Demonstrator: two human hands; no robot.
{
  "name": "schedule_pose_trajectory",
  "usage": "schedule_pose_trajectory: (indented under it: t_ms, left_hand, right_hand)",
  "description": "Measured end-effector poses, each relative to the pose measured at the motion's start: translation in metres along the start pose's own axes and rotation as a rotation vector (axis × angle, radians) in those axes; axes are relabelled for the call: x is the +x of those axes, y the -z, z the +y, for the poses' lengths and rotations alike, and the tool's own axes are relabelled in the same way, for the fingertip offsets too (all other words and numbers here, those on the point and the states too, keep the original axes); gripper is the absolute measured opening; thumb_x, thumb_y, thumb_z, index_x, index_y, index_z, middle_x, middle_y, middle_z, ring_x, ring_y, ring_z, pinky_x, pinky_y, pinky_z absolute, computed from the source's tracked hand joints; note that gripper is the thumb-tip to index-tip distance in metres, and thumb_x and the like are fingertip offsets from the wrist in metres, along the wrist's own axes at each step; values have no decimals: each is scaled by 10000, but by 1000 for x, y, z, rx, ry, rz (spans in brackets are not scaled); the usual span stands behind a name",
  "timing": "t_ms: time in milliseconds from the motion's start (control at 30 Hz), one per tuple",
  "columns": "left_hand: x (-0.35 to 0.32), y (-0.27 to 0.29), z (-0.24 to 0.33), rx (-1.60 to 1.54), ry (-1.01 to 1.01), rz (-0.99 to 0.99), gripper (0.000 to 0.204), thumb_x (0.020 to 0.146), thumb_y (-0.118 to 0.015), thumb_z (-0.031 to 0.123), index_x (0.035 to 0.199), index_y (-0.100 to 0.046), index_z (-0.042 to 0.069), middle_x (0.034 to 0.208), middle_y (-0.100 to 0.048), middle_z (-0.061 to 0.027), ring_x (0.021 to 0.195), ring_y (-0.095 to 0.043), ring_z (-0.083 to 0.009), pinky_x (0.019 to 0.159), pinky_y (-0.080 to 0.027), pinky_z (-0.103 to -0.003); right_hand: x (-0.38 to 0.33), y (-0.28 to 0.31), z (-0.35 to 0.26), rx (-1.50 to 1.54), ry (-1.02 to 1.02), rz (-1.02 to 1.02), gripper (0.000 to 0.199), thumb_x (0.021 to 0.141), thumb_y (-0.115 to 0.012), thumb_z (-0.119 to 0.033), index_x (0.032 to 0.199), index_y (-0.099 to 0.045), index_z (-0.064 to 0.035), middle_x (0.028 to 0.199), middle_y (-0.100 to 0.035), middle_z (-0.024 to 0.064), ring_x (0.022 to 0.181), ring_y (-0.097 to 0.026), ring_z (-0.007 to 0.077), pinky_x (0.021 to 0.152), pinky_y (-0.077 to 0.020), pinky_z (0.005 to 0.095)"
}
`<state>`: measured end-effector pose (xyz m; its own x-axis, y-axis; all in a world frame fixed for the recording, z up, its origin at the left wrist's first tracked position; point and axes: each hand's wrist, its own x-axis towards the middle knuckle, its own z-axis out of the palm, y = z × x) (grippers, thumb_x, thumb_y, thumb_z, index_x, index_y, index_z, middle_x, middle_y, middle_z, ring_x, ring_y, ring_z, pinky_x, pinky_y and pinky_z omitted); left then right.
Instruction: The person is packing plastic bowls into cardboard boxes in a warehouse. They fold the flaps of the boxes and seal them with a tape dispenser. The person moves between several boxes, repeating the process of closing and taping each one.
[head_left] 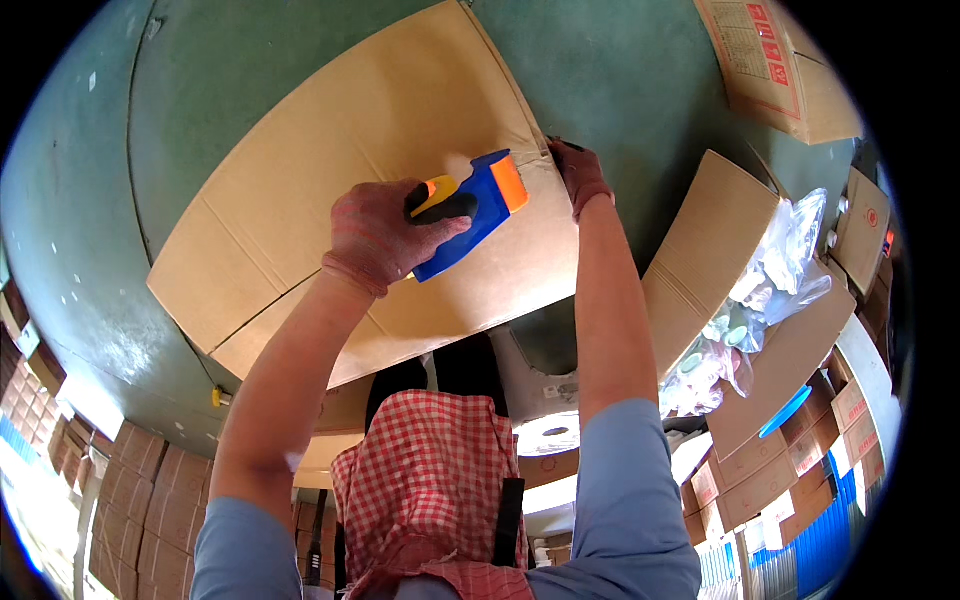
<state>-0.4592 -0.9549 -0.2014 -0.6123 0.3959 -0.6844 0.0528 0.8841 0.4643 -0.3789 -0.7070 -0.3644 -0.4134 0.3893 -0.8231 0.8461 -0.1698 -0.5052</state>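
A large brown cardboard box [300, 180], partly flattened in look, lies before me with a seam running across its face. In my gloved left hand [385, 230] is a blue tape dispenser [468, 225] with a yellow part and an orange front; the fingers wrap round its grip. It is over the box, close to the right-hand end of the seam. My right hand [582, 175], also gloved, is at the box's right edge, its fingers bent against the cardboard there. Some of those fingertips are hidden behind the edge.
To the right stands an open carton [715, 235] with clear plastic bags [775, 270] of small items. Another printed carton [775, 70] sits at the far right on the green floor [600, 60]. Stacked boxes [150, 500] are at the lower left.
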Motion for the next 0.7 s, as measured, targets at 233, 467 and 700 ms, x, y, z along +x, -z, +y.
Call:
schedule_pose_trajectory:
  t_ms: [233,467,700]
  left_hand:
    - [-6,1,-5,-77,-37,45,485,608,-606,501,871,-614,93,760,-616,-80,721,-590,-211,658,-447,-265]
    - [-7,9,-6,-71,-77,-156,533,621,-553,560,867,-627,92,796,-612,-108,731,-599,-241,662,-468,-292]
    - [-184,23,-264,-131,-160,139,565,532,-679,486,937,-598,99,870,-615,-86,885,-568,-227,1008,-195,-434]
  right_hand:
    - [7,-3,-8,-549,5,230,517,731,-486,-466,1068,-535,-77,1053,-550,74,881,-531,243,776,-403,335]
    - [52,23,32,-891,934,157,303,832,-438,-234,1071,-501,-59,1076,-524,76,984,-494,213,842,-386,325]
    - [-33,-26,-26,-203,264,360,558,805,-509,-416,1159,-440,10,1128,-503,46,978,-479,167,842,-378,291]
